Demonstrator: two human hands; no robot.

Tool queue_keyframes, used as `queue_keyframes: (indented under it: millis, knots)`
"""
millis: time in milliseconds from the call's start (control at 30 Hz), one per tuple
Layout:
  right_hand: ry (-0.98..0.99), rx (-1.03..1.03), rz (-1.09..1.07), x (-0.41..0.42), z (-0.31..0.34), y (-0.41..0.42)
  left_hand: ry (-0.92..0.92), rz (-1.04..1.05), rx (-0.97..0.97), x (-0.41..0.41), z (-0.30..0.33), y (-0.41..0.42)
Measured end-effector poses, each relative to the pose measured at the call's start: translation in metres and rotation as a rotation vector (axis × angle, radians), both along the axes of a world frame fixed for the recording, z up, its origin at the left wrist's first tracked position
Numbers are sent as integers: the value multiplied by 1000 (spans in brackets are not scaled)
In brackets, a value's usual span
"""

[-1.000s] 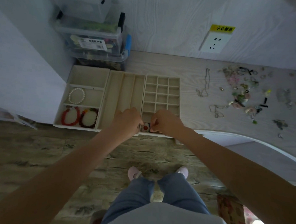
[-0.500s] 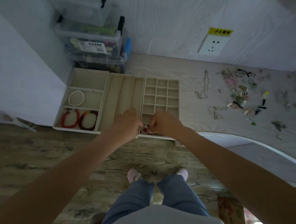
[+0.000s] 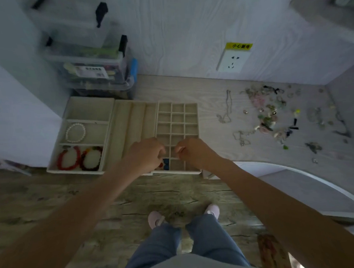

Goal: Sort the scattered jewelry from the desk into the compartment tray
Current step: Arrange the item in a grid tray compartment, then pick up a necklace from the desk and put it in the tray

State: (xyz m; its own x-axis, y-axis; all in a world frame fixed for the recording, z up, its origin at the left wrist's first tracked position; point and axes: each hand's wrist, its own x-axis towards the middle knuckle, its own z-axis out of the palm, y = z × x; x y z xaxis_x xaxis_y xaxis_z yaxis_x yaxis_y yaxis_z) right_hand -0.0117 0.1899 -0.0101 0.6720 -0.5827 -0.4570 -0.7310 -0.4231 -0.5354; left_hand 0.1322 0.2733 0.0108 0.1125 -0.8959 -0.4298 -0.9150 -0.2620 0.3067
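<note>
Over the tray's near edge: both hands meet above the small-grid section.
Left hand [image 3: 146, 154]: fingers curled inward; whether they pinch anything I cannot tell.
Right hand [image 3: 193, 151]: fingers curled likewise, contents hidden.
Compartment tray [image 3: 88, 109]: sits at the desk's left end.
In tray: white bead bracelet [image 3: 75, 132] in the middle left cell; red bracelet [image 3: 69, 158] and dark bracelet [image 3: 91, 158] side by side in the near left cell; small red and blue pieces [image 3: 165, 163], possibly earrings, in a near grid cell.
Scattered jewelry [image 3: 273, 116]: lies on the desk [image 3: 211, 95], well right of the tray.
Behind tray: stacked clear boxes [image 3: 95, 70].
</note>
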Motion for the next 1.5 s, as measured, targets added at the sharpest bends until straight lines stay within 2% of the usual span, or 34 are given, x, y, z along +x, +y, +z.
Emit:
queue_keyframes:
  millis: [133,400,667,800,1033,1167,1367,1433,1500]
  knots:
    - [-140,81,-154,-29,11,-11,26,35,-26,-11,5,-22]
    - [-123,-1,-308,-105,20,-55,73,-55,-24,-60,19,-97]
    - [-66,-80,-425,-189,29,-112,284,-20,-114,-141,18,-184]
    - [-14,-157,-451,-226,17,-149,269,-27,-146,-180,4,-228]
    - [18,-233,-295,-229,-17,-215,-31,-110,-190,-217,-25,-275]
    - [35,-298,-214,-215,-41,-241,-101,-99,-161,-218,-33,-285]
    - [78,-513,-132,-205,-49,-251,-117,-129,-148,-213,-35,-297]
    - [31,-491,-140,-203,-49,-258,-27,-115,-189,-208,-38,-299]
    - [-101,-401,-184,-203,-45,-266,116,-37,-246,-205,-32,-299]
